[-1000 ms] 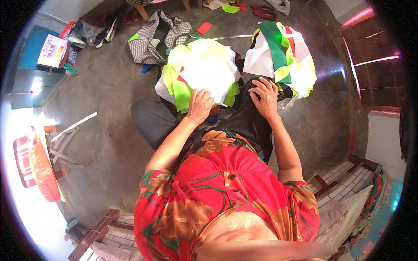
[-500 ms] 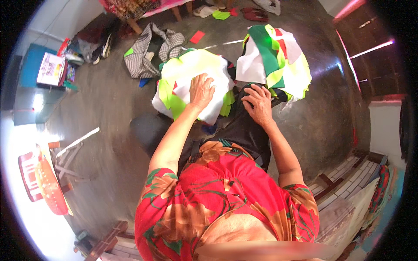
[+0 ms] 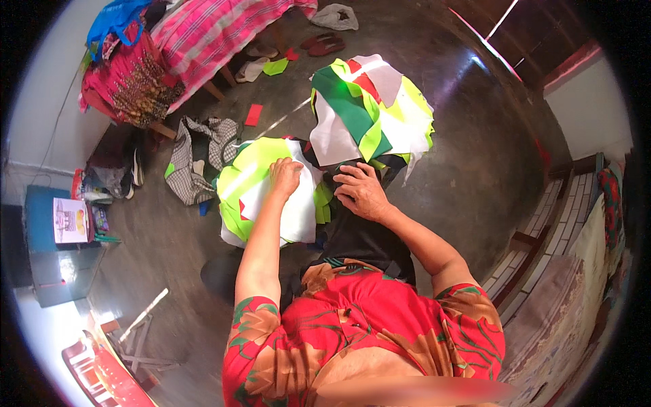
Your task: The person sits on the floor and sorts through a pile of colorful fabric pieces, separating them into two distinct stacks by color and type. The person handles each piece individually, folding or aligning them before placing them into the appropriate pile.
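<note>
My left hand [image 3: 285, 178] rests on the nearer heap of cloth pieces [image 3: 252, 163], which are mostly white and neon yellow. Its fingers are loosely bent over the top, and no piece is lifted. Over my dark trousers [image 3: 369, 237], my right hand [image 3: 363, 192] has its fingers apart and bent, with nothing seen in them. Just beyond it stands a second heap of cloth pieces [image 3: 400, 122] in green, white, neon yellow and red. The undersides of both heaps are hidden.
A grey checked cloth [image 3: 183, 180] lies left of the nearer heap, a red scrap [image 3: 253, 114] beyond it. Dark red footwear [image 3: 322, 45] sits at the back. Furniture draped in pink cloth [image 3: 203, 34] fills the far left; a blue box [image 3: 44, 210] stands left.
The view has swung left and upward, showing more of the pink-draped furniture. My left hand remains on the nearer heap, and my right hand is still by the farther heap's near edge.
</note>
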Demonstrator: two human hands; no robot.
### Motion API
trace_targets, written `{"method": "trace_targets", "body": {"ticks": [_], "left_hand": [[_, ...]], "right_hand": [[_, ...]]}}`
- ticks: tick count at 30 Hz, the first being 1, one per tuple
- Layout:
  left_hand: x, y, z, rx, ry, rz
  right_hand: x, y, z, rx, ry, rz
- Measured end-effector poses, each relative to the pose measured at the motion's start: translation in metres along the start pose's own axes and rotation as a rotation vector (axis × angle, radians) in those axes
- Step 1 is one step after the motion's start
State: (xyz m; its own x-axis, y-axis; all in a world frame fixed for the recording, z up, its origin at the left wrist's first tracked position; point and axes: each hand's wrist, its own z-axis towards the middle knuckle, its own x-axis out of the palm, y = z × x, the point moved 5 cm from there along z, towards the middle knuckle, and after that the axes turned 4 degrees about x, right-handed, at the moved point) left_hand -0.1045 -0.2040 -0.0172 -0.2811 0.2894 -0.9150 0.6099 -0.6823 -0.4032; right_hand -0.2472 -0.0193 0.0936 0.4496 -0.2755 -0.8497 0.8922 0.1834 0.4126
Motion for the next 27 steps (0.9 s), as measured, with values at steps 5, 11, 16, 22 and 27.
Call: {"method": "trace_targets", "body": {"ticks": [5,11,16,22,27], "left_hand": [[-0.019,-0.035,-0.008,0.043,-0.105,0.064],[-0.028,-0.051,-0.058,-0.008,-0.145,0.135],[0.001,-0.030,-0.093,-0.277,-0.067,0.124],[0.007,-0.019,-0.088,-0.319,0.128,0.155],[0.007,-0.015,-0.089,-0.360,0.197,0.140]], "right_hand": [[-0.001,-0.005,-0.004,0.015,-0.014,0.013],[-0.001,-0.004,-0.004,0.006,-0.022,0.028],[-0.003,0.000,-0.002,0.001,-0.020,0.027],[-0.007,-0.005,-0.005,-0.029,-0.036,0.108],[-0.058,-0.036,0.023,0.083,-0.324,0.323]]}}
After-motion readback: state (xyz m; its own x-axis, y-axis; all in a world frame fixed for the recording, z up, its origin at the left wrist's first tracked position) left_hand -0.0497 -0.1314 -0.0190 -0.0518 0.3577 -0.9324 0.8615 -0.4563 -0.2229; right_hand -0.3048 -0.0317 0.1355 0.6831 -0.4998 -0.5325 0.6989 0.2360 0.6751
